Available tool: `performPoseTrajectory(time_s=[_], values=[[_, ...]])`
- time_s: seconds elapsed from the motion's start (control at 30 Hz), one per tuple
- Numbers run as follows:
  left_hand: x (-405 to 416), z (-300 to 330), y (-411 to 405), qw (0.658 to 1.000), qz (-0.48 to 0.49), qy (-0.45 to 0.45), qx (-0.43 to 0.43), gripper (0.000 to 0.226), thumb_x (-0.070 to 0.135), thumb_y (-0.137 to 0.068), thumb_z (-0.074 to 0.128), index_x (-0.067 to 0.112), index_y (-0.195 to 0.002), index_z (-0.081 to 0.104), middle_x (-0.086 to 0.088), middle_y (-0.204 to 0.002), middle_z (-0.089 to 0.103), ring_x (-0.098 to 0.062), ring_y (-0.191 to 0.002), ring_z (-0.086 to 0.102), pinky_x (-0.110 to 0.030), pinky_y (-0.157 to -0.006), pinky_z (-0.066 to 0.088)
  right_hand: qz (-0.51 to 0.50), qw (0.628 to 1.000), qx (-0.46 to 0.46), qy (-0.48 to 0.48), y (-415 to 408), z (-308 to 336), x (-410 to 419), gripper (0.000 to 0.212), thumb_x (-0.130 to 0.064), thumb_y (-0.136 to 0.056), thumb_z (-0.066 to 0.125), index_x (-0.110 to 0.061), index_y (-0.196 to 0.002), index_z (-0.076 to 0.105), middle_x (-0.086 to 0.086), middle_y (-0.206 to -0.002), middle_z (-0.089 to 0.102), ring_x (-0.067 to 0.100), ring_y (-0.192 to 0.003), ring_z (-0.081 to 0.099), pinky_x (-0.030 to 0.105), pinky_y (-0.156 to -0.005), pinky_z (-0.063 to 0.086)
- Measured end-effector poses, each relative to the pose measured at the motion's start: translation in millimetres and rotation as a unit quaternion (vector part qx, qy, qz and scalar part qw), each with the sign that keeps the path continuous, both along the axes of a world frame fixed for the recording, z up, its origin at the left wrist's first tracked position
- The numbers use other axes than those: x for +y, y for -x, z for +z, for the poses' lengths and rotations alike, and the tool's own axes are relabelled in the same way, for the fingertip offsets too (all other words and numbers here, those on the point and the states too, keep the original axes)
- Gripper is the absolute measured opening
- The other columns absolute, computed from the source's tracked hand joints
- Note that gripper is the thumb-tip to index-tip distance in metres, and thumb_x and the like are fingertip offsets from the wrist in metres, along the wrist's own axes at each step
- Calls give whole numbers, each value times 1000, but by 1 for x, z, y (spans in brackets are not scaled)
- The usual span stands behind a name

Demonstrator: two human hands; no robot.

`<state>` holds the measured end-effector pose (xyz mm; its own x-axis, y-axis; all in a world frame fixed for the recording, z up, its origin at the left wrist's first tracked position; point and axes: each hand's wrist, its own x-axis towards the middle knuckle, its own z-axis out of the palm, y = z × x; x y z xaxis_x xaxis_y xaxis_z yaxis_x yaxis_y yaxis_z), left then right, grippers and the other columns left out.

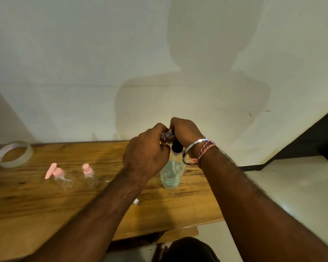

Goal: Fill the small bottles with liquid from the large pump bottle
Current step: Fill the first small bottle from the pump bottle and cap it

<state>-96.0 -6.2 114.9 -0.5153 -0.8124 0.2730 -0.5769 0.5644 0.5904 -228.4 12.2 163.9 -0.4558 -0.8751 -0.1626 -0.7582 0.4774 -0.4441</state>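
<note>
Your left hand [147, 155] grips a small clear bottle [166, 137] tipped up against the spout, while your right hand [185, 132] curls over the black pump head of the large pump bottle [170, 175], probably so each press feeds straight in. The big bottle stands on the wooden table [45, 205]; two pink-capped small bottles [88, 174] wait well left, out of the way.

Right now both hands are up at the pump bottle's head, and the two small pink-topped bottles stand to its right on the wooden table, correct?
Not quite. The two small pink-topped bottles stand to the left of the pump bottle, not its right, as the head view shows. The rest holds: left hand and right hand are at its head, over the wooden table.
</note>
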Motion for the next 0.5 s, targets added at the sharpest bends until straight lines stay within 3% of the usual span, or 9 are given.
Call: performPoseTrajectory(time_s=[0.1,0.23,0.37,0.5], values=[[-2,-1,-2,1000,2,14,12,40,25,-91,72,29,-129,60,6,-113,74,-20,-94,69,-34,-76,57,10,1000,20,-1,-4,2,-2,25,0,-103,38,-7,-117,58,11,-103,46,23,-93,40,30,-81,34],[-2,0,-5,1000,0,15,9,34,30,-91,73,28,-124,63,8,-102,74,-17,-82,65,-33,-71,56,-30,992,-117,36,-9,5,0,13,-5,-102,39,-10,-95,49,10,-95,50,24,-92,44,31,-82,36],[-3,0,-8,1000,-6,0,4,33,30,-92,73,28,-123,64,8,-98,73,-15,-79,62,-30,-69,53,-101,954,-267,87,-17,2,1,16,-12,-98,44,-8,-86,54,8,-84,58,25,-81,51,34,-77,41],[-6,-1,-12,1000,-6,-3,-7,34,29,-91,73,28,-124,63,7,-97,72,-14,-79,60,-27,-69,52,-180,868,-459,65,-18,5,1,27,-28,-88,52,-6,-93,66,6,-68,69,22,-61,59,32,-69,48]])
